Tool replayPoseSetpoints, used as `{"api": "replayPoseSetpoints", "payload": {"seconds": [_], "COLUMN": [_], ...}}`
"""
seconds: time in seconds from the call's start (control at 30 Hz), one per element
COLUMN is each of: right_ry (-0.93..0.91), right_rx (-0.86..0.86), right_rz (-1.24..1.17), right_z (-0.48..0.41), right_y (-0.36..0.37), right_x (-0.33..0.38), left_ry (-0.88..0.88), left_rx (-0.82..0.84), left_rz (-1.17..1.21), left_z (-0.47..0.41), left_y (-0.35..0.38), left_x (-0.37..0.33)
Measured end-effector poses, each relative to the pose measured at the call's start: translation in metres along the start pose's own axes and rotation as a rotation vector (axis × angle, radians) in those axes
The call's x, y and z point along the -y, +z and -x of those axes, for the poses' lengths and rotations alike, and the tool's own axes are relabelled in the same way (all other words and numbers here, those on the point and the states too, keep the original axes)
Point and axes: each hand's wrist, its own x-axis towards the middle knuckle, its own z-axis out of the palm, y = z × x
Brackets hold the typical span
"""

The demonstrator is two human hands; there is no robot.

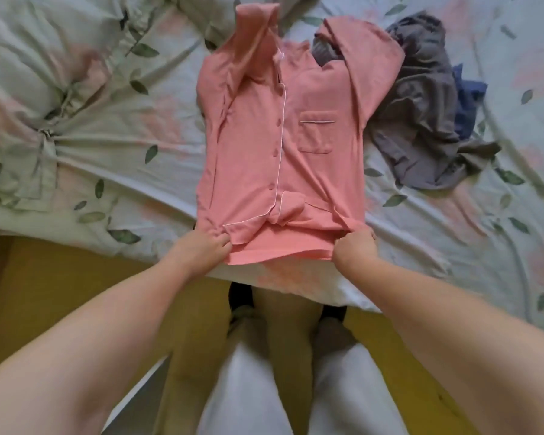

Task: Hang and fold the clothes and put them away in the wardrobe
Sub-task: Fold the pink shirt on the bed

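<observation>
Both left hand [208,246] and right hand [356,245] pinch pink shirt [258,158] hem, grips partly hidden.

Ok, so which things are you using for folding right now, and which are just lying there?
In the job: pink shirt, laid on the bed cover; left hand and right hand, each gripping its hem.
Just lying about: grey clothes and blue cloth heaped beside it, likely waiting their turn; green pillow.
</observation>
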Motion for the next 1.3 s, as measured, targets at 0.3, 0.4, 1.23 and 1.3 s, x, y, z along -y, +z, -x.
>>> {"api": "replayPoseSetpoints", "payload": {"seconds": [0.3,0.4,1.23,1.3], "right_ry": [-0.099,-0.109,-0.269,-0.361], "right_rx": [0.173,0.121,-0.255,-0.253], "right_rz": [0.034,-0.039,-0.777,-0.782], "right_z": [-0.019,-0.028,-0.069,-0.062], "right_y": [0.062,0.073,0.054,0.071], "right_x": [0.056,0.069,0.135,0.142], "left_ry": [0.017,-0.112,-0.899,-0.824], "left_rx": [0.227,0.276,-0.352,-0.365], "left_rz": [0.090,0.272,1.277,1.266], "left_z": [-0.016,-0.026,-0.078,-0.078], "left_y": [0.074,0.093,0.088,0.086], "left_x": [-0.055,-0.064,-0.109,-0.119]}}
